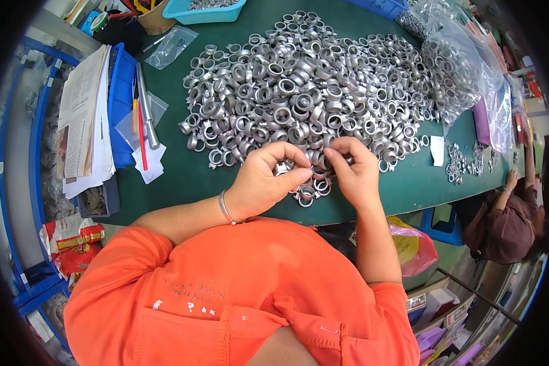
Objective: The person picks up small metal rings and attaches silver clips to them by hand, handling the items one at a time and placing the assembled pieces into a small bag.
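Note:
A large heap of small silver metal rings (305,100), many with a little lug on the side, spreads over the green table. My left hand (268,180) is at the heap's near edge, its thumb and forefinger curled toward each other. A bright metal ring (283,166) shows inside that curl. Close by on the right, my right hand (355,175) has thumb and forefinger pinched together at the edge of the heap; what lies between the tips is too small to make out. Several loose rings (307,194) lie just below and between the two hands.
At left stand a blue tray (123,91) with papers, a red pen (143,137) and a silver tool (146,110). A light-blue basket (207,14) is at the back. Plastic bags of rings (454,73) bound the right side. Farther right, a co-worker (509,226) sits at the table.

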Motion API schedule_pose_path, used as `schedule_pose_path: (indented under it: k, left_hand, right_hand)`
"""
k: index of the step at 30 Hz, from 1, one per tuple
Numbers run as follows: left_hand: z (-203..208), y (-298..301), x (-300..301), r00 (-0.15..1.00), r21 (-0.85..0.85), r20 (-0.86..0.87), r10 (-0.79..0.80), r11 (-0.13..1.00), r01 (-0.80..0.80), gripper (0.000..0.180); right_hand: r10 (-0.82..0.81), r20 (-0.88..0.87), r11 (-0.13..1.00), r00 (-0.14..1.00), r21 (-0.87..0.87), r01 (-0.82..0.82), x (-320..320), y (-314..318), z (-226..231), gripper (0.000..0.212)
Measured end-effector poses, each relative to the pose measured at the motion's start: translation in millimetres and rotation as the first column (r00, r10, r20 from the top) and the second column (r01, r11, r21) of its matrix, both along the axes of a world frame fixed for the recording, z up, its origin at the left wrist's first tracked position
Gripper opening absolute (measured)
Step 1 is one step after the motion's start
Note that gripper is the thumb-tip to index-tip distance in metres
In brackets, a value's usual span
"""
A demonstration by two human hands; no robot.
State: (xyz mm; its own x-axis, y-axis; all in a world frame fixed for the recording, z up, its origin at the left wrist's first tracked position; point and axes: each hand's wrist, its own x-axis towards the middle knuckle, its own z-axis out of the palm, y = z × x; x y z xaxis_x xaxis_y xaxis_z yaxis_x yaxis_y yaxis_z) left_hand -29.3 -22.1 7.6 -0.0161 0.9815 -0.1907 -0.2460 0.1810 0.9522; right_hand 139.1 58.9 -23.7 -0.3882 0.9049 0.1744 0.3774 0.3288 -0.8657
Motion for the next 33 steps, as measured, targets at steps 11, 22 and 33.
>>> schedule_pose_path:
  k: [11, 22, 33]
  left_hand:
    - [0.8, 4.7, 3.1, 0.986, 0.103, -0.142, -0.087, 0.989, 0.102, 0.012]
    - [-6.4, 3.1, 0.5, 0.953, 0.31, -0.296, -0.06, 0.938, 0.155, 0.011]
    - [-6.7, 3.6, -2.0, 0.933, 0.227, -0.338, -0.125, 0.951, 0.21, 0.016]
  right_hand:
    - [0.158, -0.251, 0.986, 0.955, -0.008, -0.165, 12.4, -26.9, 14.6, 0.012]
    - [0.214, -0.271, 0.976, 0.939, 0.032, -0.213, 11.1, -26.1, 21.8, 0.033]
    - [0.151, -0.096, 0.97, 0.984, 0.208, -0.129, 8.2, -35.5, 27.8, 0.032]
